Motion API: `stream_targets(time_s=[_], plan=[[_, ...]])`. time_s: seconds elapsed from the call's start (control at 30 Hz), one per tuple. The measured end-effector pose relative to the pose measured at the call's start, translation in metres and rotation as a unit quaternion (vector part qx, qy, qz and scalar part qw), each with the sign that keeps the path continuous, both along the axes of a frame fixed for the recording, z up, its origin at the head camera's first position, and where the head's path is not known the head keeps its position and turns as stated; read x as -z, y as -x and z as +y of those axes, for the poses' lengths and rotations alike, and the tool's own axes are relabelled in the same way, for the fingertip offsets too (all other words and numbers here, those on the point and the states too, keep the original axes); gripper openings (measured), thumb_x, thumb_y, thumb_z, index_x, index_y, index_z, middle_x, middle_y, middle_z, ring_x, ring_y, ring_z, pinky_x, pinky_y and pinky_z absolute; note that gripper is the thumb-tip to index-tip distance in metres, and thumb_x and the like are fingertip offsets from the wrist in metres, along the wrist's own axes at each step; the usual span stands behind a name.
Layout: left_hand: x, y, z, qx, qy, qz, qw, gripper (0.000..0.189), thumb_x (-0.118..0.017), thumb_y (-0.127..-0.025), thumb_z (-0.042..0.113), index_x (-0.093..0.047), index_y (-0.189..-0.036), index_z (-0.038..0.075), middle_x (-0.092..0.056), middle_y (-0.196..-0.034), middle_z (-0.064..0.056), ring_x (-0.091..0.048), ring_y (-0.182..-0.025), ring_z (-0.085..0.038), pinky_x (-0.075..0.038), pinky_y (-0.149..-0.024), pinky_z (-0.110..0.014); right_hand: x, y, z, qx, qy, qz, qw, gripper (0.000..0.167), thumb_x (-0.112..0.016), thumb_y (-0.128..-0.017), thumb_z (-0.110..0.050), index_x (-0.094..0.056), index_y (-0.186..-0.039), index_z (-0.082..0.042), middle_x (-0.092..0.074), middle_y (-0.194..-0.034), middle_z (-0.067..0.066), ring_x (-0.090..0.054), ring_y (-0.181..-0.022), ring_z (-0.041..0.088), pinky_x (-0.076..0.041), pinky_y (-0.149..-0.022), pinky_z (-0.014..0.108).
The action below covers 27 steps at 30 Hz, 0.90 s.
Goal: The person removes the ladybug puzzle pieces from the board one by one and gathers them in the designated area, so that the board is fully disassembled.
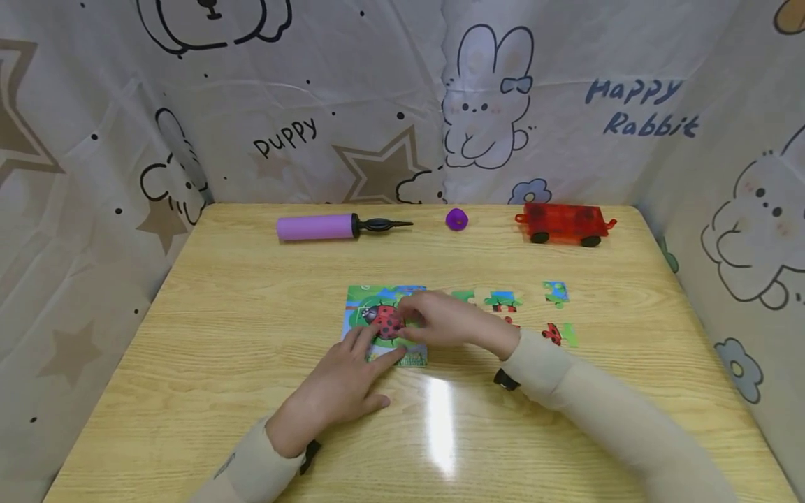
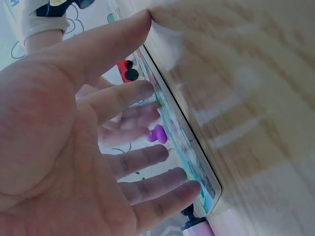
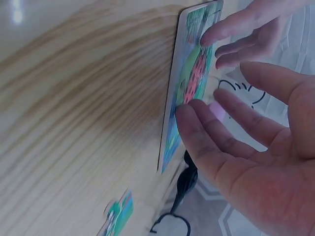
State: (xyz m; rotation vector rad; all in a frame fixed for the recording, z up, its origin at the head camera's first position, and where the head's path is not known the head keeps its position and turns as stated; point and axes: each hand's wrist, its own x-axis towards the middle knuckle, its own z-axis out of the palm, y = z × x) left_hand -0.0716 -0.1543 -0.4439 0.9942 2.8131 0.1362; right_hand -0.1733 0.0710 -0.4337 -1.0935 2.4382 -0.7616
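A jigsaw board (image 1: 411, 360) with a ladybug picture (image 1: 383, 320) lies flat at the table's middle. My left hand (image 1: 339, 381) rests at its lower left, fingers stretched and spread over the picture; in the left wrist view the left thumb (image 2: 113, 44) reaches to the tabletop. From the right, my right hand (image 1: 449, 320) bends over the board's right side. Its thumb and index tips are down at the board's surface in the right wrist view, close together; whether a piece is between them is hidden. Loose puzzle pieces (image 1: 503, 300) lie to the right, partly behind that hand.
Along the table's back edge lie a purple balloon pump (image 1: 317, 227) with a black nozzle, a small purple round object (image 1: 457, 219) and a red transparent toy wagon (image 1: 562, 223). More loose pieces (image 1: 556, 293) lie right of the board. Patterned cloth (image 1: 377, 105) walls the table.
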Motion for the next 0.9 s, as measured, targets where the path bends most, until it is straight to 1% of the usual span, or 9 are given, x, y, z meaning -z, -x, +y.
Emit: stream_targets(time_s=[0.07, 0.17, 0.27, 0.37, 0.5, 0.6, 0.73, 0.8, 0.9], plan=[[-0.001, -0.003, 0.0, 0.008, 0.001, 0.004, 1.0, 0.076, -0.077, -0.092, 0.053, -0.05, -0.157, 0.026, -0.043, -0.157, -0.027, -0.047, -0.142, -0.047, -0.054, -0.106, -0.057, 0.002, 0.002, -0.007, -0.004, 0.0, 0.002, 1.0, 0.027, -0.072, -0.101, -0.026, -0.074, -0.12, -0.006, -0.075, -0.105, 0.005, -0.067, -0.093, 0.02, -0.055, -0.082, 0.032], [-0.002, -0.009, 0.001, 0.01, 0.001, -0.003, 0.9999, 0.076, -0.076, -0.093, 0.052, -0.05, -0.158, 0.022, -0.043, -0.158, -0.025, -0.047, -0.142, -0.045, -0.053, -0.107, -0.056, 0.004, 0.005, -0.017, -0.017, -0.003, 0.013, 0.9998, 0.026, -0.071, -0.101, -0.026, -0.074, -0.117, -0.005, -0.071, -0.094, 0.005, -0.06, -0.086, 0.017, -0.049, -0.077, 0.029], [-0.005, -0.017, 0.001, 0.004, 0.007, -0.012, 0.9999, 0.079, -0.077, -0.093, 0.052, -0.049, -0.158, 0.02, -0.041, -0.161, -0.027, -0.047, -0.143, -0.047, -0.053, -0.108, -0.057, 0.005, 0.007, -0.026, -0.028, -0.015, 0.026, 0.9992, 0.024, -0.07, -0.102, -0.026, -0.074, -0.116, -0.007, -0.062, -0.084, 0.004, -0.049, -0.082, 0.015, -0.039, -0.071, 0.027], [-0.008, -0.025, 0.001, -0.004, 0.015, -0.019, 0.9997, 0.081, -0.077, -0.092, 0.053, -0.047, -0.159, 0.019, -0.04, -0.162, -0.028, -0.046, -0.144, -0.05, -0.052, -0.109, -0.059, 0.005, 0.007, -0.035, -0.023, -0.031, 0.021, 0.999, 0.026, -0.07, -0.102, -0.028, -0.074, -0.119, -0.008, -0.062, -0.086, 0.003, -0.048, -0.086, 0.015, -0.037, -0.071, 0.027], [-0.01, -0.033, 0.001, -0.014, 0.016, -0.013, 0.9997, 0.084, -0.079, -0.089, 0.053, -0.047, -0.159, 0.018, -0.043, -0.159, -0.029, -0.048, -0.142, -0.053, -0.052, -0.109, -0.059, 0.006, 0.008, -0.047, -0.008, -0.052, 0.012, 0.9985, 0.023, -0.072, -0.1, -0.03, -0.074, -0.109, -0.009, -0.061, -0.089, 0.005, -0.049, -0.093, 0.019, -0.039, -0.074, 0.031], [-0.011, -0.036, 0.001, -0.021, 0.018, -0.005, 0.9996, 0.086, -0.08, -0.088, 0.054, -0.048, -0.159, 0.019, -0.044, -0.158, -0.029, -0.049, -0.139, -0.055, -0.055, -0.105, -0.06, 0.007, 0.007, -0.056, 0.004, -0.07, 0.019, 0.9974, 0.023, -0.074, -0.098, -0.032, -0.073, -0.103, -0.009, -0.062, -0.089, 0.004, -0.049, -0.097, 0.02, -0.042, -0.08, 0.034], [-0.011, -0.037, 0.002, -0.031, 0.027, -0.01, 0.9991, 0.086, -0.08, -0.087, 0.055, -0.046, -0.16, 0.023, -0.044, -0.158, -0.026, -0.049, -0.138, -0.053, -0.056, -0.101, -0.06, 0.007, 0.005, -0.066, 0.034, -0.086, 0.009, 0.9957, 0.031, -0.079, -0.094, -0.034, -0.072, -0.11, -0.008, -0.063, -0.104, 0.004, -0.051, -0.099, 0.019, -0.049, -0.085, 0.033], [-0.011, -0.036, 0.002, -0.035, 0.031, -0.018, 0.9988, 0.085, -0.079, -0.088, 0.056, -0.046, -0.16, 0.025, -0.044, -0.159, -0.024, -0.048, -0.14, -0.051, -0.056, -0.102, -0.06, 0.006, 0.004, -0.07, 0.053, -0.095, -0.004, 0.994, 0.036, -0.082, -0.092, -0.035, -0.07, -0.112, -0.008, -0.059, -0.11, 0.005, -0.052, -0.098, 0.019, -0.05, -0.084, 0.032], [-0.011, -0.034, 0.002, -0.038, 0.037, -0.024, 0.9983, 0.083, -0.079, -0.088, 0.055, -0.047, -0.16, 0.027, -0.044, -0.16, -0.022, -0.048, -0.14, -0.049, -0.056, -0.101, -0.058, 0.006, 0.005, -0.075, 0.078, -0.102, -0.019, 0.9916, 0.039, -0.087, -0.088, -0.034, -0.068, -0.109, -0.007, -0.057, -0.11, 0.005, -0.053, -0.096, 0.019, -0.051, -0.081, 0.03]])
